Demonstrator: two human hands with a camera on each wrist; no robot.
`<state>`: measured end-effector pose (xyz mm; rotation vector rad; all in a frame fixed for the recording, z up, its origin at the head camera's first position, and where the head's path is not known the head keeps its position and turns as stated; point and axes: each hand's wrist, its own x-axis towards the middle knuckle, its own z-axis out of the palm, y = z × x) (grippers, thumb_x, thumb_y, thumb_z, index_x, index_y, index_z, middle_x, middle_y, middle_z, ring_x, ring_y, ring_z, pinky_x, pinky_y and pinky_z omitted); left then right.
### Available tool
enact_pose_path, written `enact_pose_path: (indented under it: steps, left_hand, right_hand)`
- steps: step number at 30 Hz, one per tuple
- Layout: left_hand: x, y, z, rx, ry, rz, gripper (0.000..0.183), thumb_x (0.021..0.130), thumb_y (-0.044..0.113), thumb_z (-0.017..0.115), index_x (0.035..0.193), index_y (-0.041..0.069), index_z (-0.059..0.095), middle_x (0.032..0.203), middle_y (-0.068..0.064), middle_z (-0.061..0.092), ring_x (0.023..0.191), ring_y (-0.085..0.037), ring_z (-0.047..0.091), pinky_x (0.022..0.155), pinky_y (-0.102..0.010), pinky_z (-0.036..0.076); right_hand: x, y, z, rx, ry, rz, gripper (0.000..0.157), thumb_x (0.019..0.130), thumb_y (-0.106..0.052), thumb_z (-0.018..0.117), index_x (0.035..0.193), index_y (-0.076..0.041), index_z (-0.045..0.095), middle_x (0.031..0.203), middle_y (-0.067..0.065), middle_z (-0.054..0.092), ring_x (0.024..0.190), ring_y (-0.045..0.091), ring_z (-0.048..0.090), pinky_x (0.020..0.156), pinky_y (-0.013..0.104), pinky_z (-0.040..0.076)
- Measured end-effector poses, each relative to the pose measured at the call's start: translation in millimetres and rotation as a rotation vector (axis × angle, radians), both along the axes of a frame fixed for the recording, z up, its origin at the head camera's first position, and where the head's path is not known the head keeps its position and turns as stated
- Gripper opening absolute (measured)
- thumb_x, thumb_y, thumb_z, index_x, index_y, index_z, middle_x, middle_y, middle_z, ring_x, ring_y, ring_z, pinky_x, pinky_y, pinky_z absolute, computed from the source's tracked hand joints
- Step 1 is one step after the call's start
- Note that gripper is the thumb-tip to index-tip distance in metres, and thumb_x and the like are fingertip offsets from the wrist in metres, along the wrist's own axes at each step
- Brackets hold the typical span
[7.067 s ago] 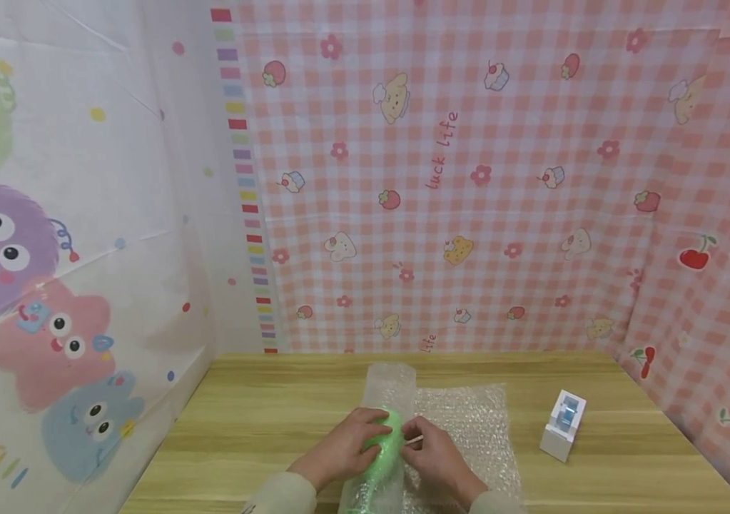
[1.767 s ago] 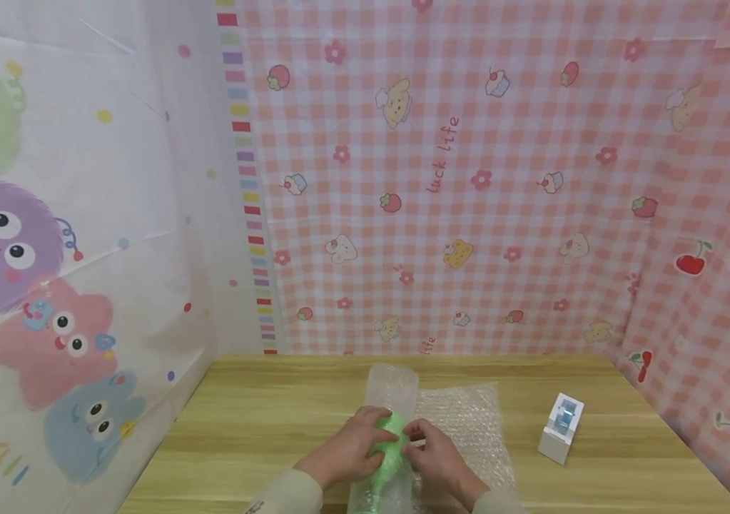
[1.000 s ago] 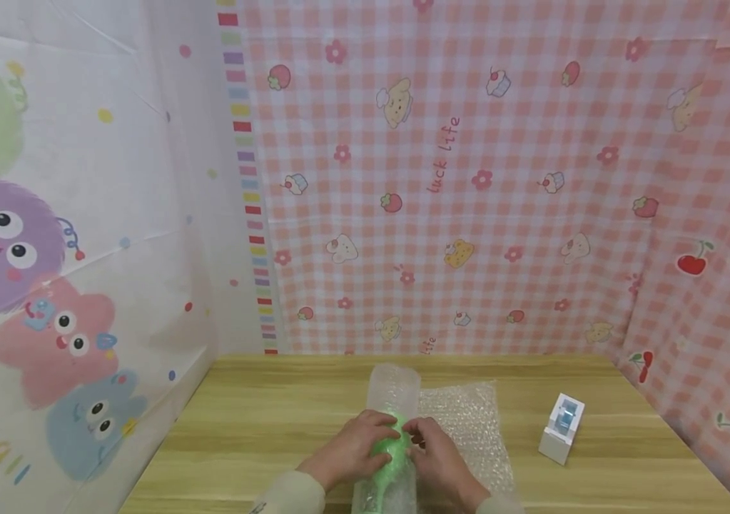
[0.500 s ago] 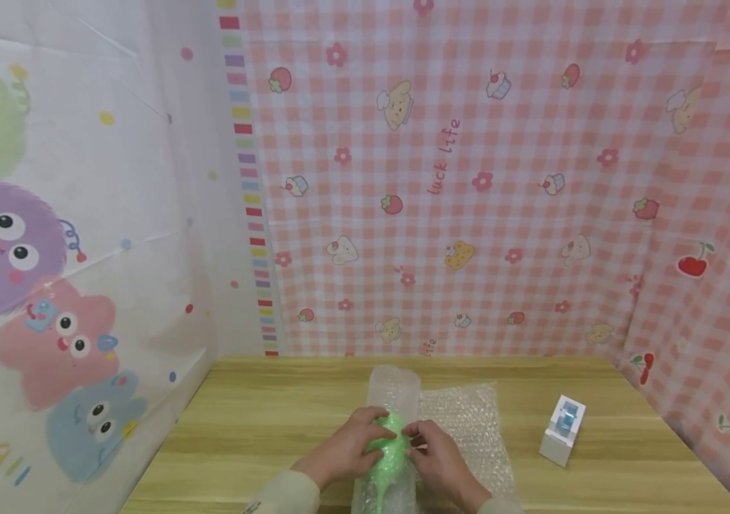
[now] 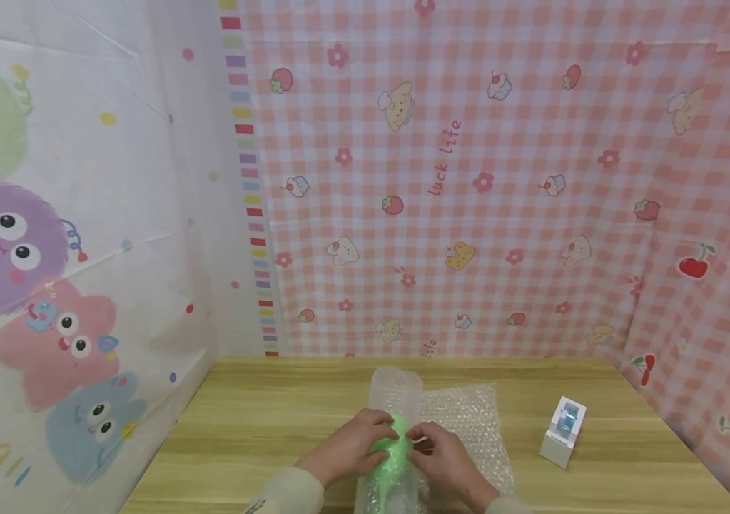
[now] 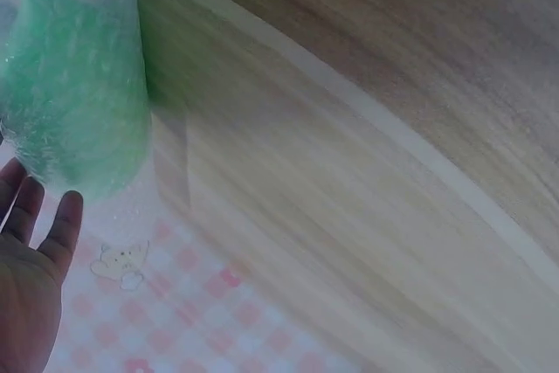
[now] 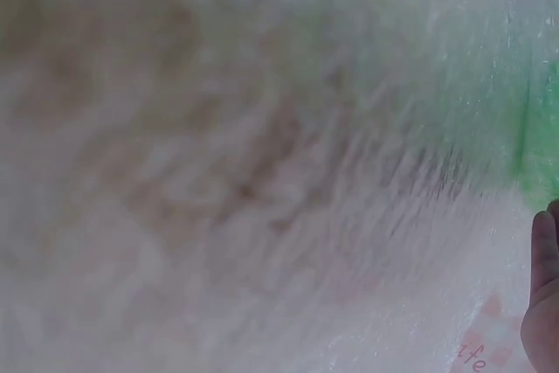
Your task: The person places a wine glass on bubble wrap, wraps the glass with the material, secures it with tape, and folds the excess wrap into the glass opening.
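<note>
A bright green thing with a broad rounded head and a narrow stem (image 5: 394, 467) lies inside a roll of clear bubble wrap (image 5: 397, 389). In the left wrist view the green head (image 6: 83, 102) shows through the wrap, its stem at the top. My left hand (image 5: 355, 442) holds the roll from the left, fingers bent over the green head and thumb nearer me. From the right, my right hand (image 5: 444, 460) pinches at the wrap's edge beside the green head. Only its fingers and part of the hand (image 7: 543, 303) show at the right wrist view's edge.
The loose sheet of bubble wrap (image 5: 467, 421) spreads flat to the right of the roll. Farther right stands a white tape dispenser (image 5: 562, 432) with a bluish roll in it. Printed cloths hang behind the wooden table (image 5: 242, 421) and at its sides.
A small white piece at my right fingertips, seen about seven seconds ago, no longer shows. The roll and both hands have shifted slightly right; the hold is much the same.
</note>
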<state>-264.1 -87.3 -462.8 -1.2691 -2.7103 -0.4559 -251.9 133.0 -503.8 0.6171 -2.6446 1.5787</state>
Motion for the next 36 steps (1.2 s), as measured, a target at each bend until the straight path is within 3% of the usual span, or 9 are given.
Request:
enact_pose_path:
  steps: [8, 21, 31, 36]
  left_hand:
    - [-0.3, 4, -2.2, -0.005, 0.034, -0.008, 0.026, 0.092, 0.015, 0.070, 0.118, 0.009, 0.068, 0.129, -0.008, 0.059, 0.122, -0.022, 0.052, 0.103, -0.031, 0.045]
    - [4.3, 11, -1.3, 0.000, 0.082, -0.009, 0.027, 0.092, 0.017, 0.070, 0.118, 0.011, 0.071, 0.133, -0.007, 0.058, 0.125, -0.021, 0.051, 0.106, -0.031, 0.043]
    - [4.0, 15, 0.5, -0.020, 0.103, 0.002, 0.025, 0.091, 0.019, 0.071, 0.115, 0.013, 0.072, 0.128, -0.003, 0.060, 0.122, -0.018, 0.052, 0.104, -0.029, 0.043]
    - [4.1, 16, -2.0, -0.004, 0.090, 0.008, 0.027, 0.091, 0.019, 0.071, 0.116, 0.011, 0.067, 0.127, -0.002, 0.061, 0.122, -0.017, 0.052, 0.105, -0.029, 0.043]
  right_hand:
    - [0.7, 2, 1.8, -0.027, -0.083, -0.018, 0.023, 0.089, -0.010, 0.072, 0.109, -0.003, 0.062, 0.111, 0.011, 0.064, 0.094, 0.027, 0.069, 0.074, 0.035, 0.059]
    - [1.2, 6, -1.2, -0.028, -0.099, -0.030, 0.020, 0.089, -0.006, 0.071, 0.106, -0.003, 0.060, 0.109, 0.009, 0.063, 0.097, 0.030, 0.069, 0.077, 0.037, 0.059]
    - [3.6, 3, -1.2, 0.072, 0.074, -0.054, 0.023, 0.087, -0.004, 0.071, 0.107, -0.003, 0.061, 0.106, 0.008, 0.062, 0.094, 0.029, 0.063, 0.079, 0.041, 0.056]
    - [4.9, 4, -1.5, 0.054, 0.076, -0.045, 0.022, 0.087, -0.004, 0.072, 0.106, -0.003, 0.062, 0.106, 0.009, 0.064, 0.094, 0.030, 0.066, 0.078, 0.037, 0.057]
